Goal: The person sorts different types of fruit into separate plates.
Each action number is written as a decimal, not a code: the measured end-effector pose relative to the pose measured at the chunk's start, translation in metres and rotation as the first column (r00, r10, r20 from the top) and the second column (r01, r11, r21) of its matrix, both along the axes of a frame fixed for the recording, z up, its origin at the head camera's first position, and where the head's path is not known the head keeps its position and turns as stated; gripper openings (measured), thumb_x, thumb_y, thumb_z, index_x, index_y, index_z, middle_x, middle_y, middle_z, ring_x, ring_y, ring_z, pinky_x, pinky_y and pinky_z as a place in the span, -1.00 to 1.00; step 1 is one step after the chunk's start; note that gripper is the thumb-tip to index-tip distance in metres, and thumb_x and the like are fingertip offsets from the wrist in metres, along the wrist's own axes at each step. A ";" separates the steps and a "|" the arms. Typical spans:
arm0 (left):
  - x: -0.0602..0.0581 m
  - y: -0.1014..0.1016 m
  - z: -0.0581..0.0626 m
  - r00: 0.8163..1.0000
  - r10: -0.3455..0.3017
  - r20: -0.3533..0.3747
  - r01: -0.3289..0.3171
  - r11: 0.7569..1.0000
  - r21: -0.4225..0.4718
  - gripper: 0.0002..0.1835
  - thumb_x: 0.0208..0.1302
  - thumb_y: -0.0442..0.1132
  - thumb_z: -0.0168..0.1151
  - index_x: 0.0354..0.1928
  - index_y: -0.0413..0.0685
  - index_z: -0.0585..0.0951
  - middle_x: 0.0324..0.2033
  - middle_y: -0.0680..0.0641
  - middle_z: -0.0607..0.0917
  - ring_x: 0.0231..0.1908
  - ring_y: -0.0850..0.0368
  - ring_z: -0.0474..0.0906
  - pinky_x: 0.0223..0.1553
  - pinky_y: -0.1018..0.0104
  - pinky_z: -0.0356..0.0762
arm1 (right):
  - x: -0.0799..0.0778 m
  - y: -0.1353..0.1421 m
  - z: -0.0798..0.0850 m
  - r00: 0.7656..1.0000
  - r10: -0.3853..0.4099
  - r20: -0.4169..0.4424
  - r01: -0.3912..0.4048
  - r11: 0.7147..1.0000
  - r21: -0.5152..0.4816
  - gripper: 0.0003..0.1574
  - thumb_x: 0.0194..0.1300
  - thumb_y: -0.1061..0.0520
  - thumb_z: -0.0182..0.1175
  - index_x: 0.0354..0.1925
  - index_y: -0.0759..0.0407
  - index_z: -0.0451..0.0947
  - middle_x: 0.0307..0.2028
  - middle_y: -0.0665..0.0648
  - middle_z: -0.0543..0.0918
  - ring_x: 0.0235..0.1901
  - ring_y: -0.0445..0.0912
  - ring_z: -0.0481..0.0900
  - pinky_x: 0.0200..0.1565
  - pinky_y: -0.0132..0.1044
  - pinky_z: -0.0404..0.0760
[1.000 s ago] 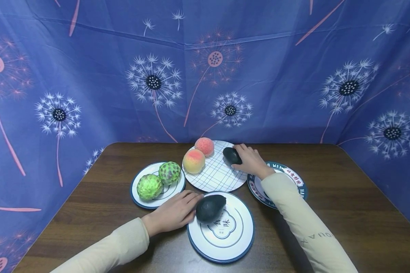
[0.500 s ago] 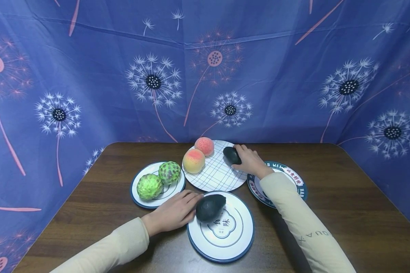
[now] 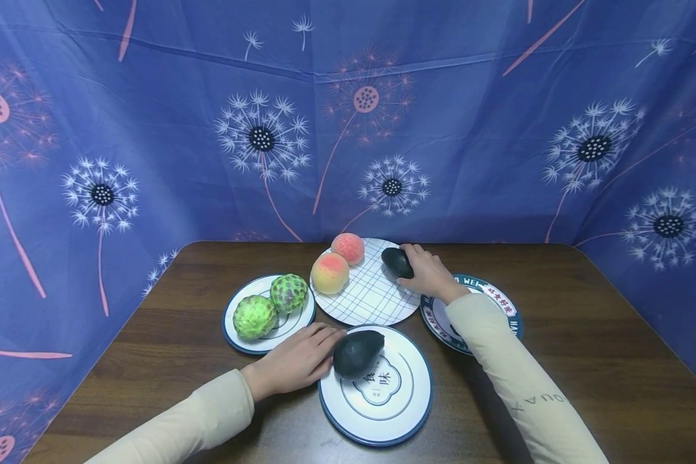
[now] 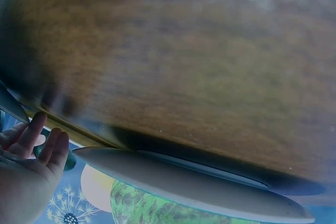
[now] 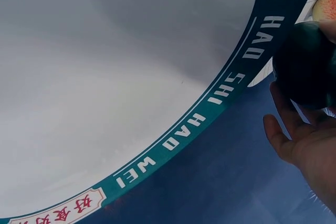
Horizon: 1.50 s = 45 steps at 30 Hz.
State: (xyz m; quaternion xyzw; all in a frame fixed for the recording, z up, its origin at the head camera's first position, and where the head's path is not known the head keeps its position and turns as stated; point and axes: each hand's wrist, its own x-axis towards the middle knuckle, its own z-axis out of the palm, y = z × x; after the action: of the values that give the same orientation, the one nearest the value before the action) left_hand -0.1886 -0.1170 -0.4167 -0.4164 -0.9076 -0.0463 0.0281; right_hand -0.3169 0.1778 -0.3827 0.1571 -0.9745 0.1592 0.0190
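Observation:
My left hand lies beside the front white plate, its fingertips at the rim and close to a dark avocado on that plate. In the left wrist view the fingers are loosely extended and hold nothing; whether they touch the avocado is hard to tell. My right hand grips a second dark avocado at the right side of the checked plate. In the right wrist view, fingers and thumb surround this avocado.
Two peaches sit on the checked plate's left side. Two green custard apples lie on a blue-rimmed plate at left. A green-rimmed plate stands under my right forearm. Behind the table hangs a blue dandelion cloth.
Both hands stay almost still. The right hand and its avocado have shifted very slightly to the right; the whole view has also drifted a little.

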 end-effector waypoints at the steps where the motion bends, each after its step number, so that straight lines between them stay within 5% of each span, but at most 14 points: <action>1: 0.000 0.000 0.000 1.000 -0.001 -0.001 0.001 1.000 -0.001 -0.46 0.33 -0.01 -0.10 0.31 0.01 0.25 0.16 0.03 0.46 0.19 0.15 0.32 0.20 0.21 0.35 | 0.000 0.001 0.001 1.000 0.001 0.001 -0.001 1.000 -0.006 -0.01 0.07 -0.02 0.30 0.32 0.26 0.05 0.23 0.34 0.27 0.19 0.21 0.29 0.19 0.20 0.25; 31: -0.002 0.000 0.000 1.000 -0.006 -0.003 0.006 1.000 0.000 -0.48 0.32 -0.01 -0.10 0.29 0.01 0.28 0.16 0.02 0.47 0.20 0.15 0.32 0.20 0.20 0.35 | 0.034 0.017 0.015 0.976 0.199 -0.085 -0.209 0.970 -0.124 -0.08 -0.06 0.09 0.40 0.25 0.15 0.23 0.10 0.26 0.36 0.07 0.19 0.42 0.00 0.13 0.50; 45: -0.002 0.001 0.000 1.000 -0.013 -0.013 0.013 1.000 -0.001 -0.49 0.33 -0.03 -0.12 0.29 0.00 0.28 0.16 0.02 0.46 0.19 0.14 0.33 0.20 0.21 0.34 | 0.052 0.022 0.017 0.957 0.255 -0.138 -0.261 0.965 -0.028 -0.11 -0.10 -0.01 0.42 0.21 0.04 0.30 0.09 0.16 0.44 0.07 0.07 0.44 0.13 0.18 0.28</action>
State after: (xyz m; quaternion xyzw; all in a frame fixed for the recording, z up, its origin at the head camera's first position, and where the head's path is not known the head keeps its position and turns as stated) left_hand -0.1904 -0.1164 -0.4172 -0.4225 -0.9047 -0.0433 0.0332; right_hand -0.2645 0.1998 -0.3654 0.2925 -0.9384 0.1715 0.0667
